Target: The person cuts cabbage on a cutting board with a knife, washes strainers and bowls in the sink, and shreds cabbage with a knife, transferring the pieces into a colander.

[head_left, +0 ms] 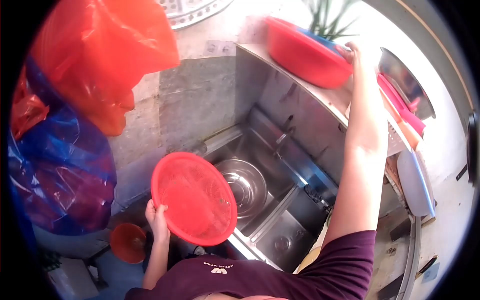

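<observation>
My left hand (pixel 158 220) grips the near rim of a round, shallow red plastic basin (pixel 192 217), thumb on the inside. The basin is tilted beside the sink, its inside facing me. Its side wall looks speckled; I cannot tell whether it has holes. Stretched up to the shelf, my right hand (pixel 348 52) has its fingers closed at the rim of a deeper red basin (pixel 305 57). A blue container (pixel 320 39) sits inside that one, with long green leaves (pixel 330 20) sticking out. The right fingertips are partly hidden and blurred.
The steel double sink (pixel 280 235) holds a round metal bowl (pixel 245 187) in its left compartment. A shelf (pixel 320 97) runs above it. Red and blue plastic bags (pixel 65 165) hang at left, above an orange bucket (pixel 128 243). A pale tub (pixel 415 182) stands at right.
</observation>
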A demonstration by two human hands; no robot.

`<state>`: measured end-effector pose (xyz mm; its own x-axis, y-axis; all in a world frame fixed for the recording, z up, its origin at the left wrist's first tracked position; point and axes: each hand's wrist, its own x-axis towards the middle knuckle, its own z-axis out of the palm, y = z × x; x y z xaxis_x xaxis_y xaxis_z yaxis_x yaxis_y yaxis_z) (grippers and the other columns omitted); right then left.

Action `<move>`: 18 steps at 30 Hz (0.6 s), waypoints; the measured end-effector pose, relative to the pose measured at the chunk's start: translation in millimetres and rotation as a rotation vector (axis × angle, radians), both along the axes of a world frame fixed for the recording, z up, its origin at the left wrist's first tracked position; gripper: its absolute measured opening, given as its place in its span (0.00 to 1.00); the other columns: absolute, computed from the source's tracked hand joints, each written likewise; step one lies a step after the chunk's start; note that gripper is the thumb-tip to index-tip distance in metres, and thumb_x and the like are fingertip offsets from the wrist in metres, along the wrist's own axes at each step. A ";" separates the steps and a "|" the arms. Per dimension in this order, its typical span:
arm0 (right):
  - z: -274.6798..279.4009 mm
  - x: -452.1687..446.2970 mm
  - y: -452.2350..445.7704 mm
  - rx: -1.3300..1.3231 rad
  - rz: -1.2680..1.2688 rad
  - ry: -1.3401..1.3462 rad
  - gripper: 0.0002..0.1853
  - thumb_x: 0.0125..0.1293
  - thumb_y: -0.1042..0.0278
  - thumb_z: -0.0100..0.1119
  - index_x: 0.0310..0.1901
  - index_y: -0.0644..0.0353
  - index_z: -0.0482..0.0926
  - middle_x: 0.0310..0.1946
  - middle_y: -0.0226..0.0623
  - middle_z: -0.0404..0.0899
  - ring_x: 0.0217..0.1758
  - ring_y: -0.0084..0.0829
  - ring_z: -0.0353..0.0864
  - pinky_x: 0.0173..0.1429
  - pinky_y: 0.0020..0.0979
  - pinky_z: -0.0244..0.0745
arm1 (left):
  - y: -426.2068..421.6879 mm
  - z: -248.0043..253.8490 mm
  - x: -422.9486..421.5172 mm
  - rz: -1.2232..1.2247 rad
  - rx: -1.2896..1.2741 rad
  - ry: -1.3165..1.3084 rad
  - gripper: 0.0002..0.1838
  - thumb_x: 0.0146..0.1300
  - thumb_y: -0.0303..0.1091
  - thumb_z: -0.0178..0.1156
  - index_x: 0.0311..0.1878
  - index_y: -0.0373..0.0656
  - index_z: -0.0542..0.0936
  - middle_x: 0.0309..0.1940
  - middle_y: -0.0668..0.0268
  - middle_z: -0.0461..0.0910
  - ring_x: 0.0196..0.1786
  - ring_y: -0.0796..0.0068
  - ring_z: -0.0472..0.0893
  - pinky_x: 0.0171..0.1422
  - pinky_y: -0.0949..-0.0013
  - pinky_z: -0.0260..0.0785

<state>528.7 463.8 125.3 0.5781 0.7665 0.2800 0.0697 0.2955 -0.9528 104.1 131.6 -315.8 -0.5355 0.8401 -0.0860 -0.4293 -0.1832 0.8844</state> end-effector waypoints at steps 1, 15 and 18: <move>-1.2 6.1 0.7 -0.072 0.025 -0.145 0.19 0.64 0.61 0.49 0.52 0.65 0.68 0.38 0.48 0.78 0.34 0.35 0.80 0.38 0.31 0.78 | 1.6 3.5 0.9 -0.016 0.002 0.012 0.06 0.49 0.18 0.48 0.30 0.39 0.70 0.30 0.69 0.74 0.33 0.83 0.71 0.42 0.78 0.64; -286.8 12.1 -404.6 -0.236 0.212 -0.583 0.12 0.64 0.67 0.54 0.47 0.63 0.76 0.28 0.31 0.79 0.24 0.16 0.74 0.27 0.19 0.70 | 56.2 21.3 75.4 -0.550 -0.052 -0.108 0.16 0.47 0.22 0.49 0.43 0.38 0.74 0.39 0.64 0.75 0.44 0.71 0.75 0.50 0.69 0.68; -412.8 39.8 -525.0 -0.500 -0.149 0.020 0.14 0.66 0.61 0.52 0.46 0.63 0.75 0.28 0.34 0.78 0.24 0.16 0.73 0.26 0.18 0.69 | 46.4 23.7 122.6 -0.715 -0.131 -0.104 0.19 0.47 0.23 0.50 0.46 0.38 0.73 0.42 0.62 0.75 0.47 0.67 0.75 0.52 0.67 0.69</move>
<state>568.6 -61.2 -287.5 0.6929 0.7124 -0.1115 0.0565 -0.2078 -0.9765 226.7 178.0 -292.1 0.1565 0.9605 -0.2301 -0.4873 0.2777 0.8279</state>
